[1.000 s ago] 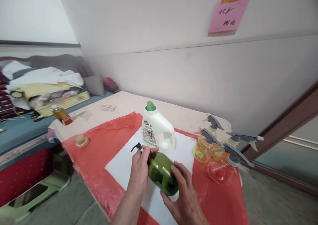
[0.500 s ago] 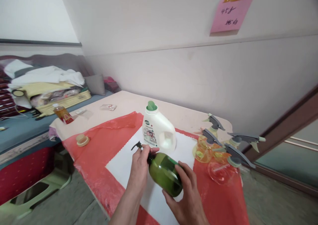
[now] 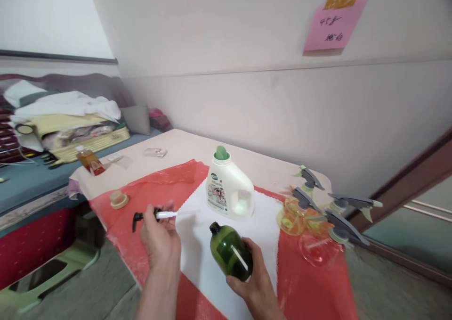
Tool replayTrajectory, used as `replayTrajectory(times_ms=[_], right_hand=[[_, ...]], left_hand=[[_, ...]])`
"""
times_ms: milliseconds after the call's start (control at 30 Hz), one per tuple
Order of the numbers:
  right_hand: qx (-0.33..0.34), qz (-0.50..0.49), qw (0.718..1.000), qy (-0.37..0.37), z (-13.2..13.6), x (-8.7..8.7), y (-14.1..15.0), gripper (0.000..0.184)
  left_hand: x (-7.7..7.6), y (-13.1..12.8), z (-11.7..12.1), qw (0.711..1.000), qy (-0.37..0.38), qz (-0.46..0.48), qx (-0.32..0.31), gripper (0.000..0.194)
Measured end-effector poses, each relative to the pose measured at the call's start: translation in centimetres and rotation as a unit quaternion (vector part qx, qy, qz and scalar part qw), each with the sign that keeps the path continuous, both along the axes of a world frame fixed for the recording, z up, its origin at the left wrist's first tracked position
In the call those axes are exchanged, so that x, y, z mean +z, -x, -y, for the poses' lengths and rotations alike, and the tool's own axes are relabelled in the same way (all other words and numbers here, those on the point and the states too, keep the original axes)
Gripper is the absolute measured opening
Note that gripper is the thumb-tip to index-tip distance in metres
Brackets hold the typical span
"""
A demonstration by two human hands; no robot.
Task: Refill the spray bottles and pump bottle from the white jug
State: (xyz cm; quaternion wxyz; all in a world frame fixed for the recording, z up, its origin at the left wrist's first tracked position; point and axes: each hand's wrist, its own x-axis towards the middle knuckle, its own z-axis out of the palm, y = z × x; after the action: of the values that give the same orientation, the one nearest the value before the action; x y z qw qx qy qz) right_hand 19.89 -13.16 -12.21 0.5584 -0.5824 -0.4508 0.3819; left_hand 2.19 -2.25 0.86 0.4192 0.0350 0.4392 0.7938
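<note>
My right hand (image 3: 253, 278) grips a green translucent bottle (image 3: 230, 257) from below, tilted with its open black neck pointing up-left. My left hand (image 3: 160, 239) is closed on a black pump head (image 3: 145, 216) whose white stem and clear tube stick out to the right, clear of the bottle. Both hands hover over a white cloth (image 3: 197, 244) that lies on a red plastic sheet (image 3: 141, 202). A white detergent jug with a green cap (image 3: 229, 187) stands just behind the bottle.
Several orange and yellow spray bottles with grey triggers (image 3: 318, 216) lie at the right of the table. A small beige cap (image 3: 117, 200) sits at the left on the red sheet, a small amber bottle (image 3: 87, 161) beyond it. Piled bedding (image 3: 63, 117) fills the far left.
My left hand has pulled the pump head out of the green bottle and moved it to the left. The bottle's neck now stands open in my right hand.
</note>
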Motion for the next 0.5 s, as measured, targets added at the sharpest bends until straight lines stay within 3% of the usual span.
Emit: replayTrajectory(times_ms=[100,200,300,400,500], right_hand=[[0.013,0.057,0.997,-0.052,-1.4,-0.4,2.4,0.076],[0.045,0.139,0.988,-0.056,-3.8,-0.6,4.3,0.076],[0.043,0.238,0.967,-0.075,-5.5,-1.9,5.0,0.08],[0.013,0.305,0.948,-0.084,-5.2,-4.2,4.4,0.08],[0.011,0.271,0.96,-0.062,-3.6,-4.6,3.4,0.087]], left_hand=[[0.0,0.2,-0.2,1.0,-0.014,0.019,-0.002,0.014],[0.1,0.7,-0.3,1.0,-0.016,0.023,0.004,0.014],[0.2,1.5,-0.4,1.0,-0.014,0.025,0.002,0.014],[0.2,2.1,-0.5,0.999,-0.009,0.036,-0.002,0.015],[0.1,2.3,-0.7,0.998,-0.012,0.062,-0.001,0.015]])
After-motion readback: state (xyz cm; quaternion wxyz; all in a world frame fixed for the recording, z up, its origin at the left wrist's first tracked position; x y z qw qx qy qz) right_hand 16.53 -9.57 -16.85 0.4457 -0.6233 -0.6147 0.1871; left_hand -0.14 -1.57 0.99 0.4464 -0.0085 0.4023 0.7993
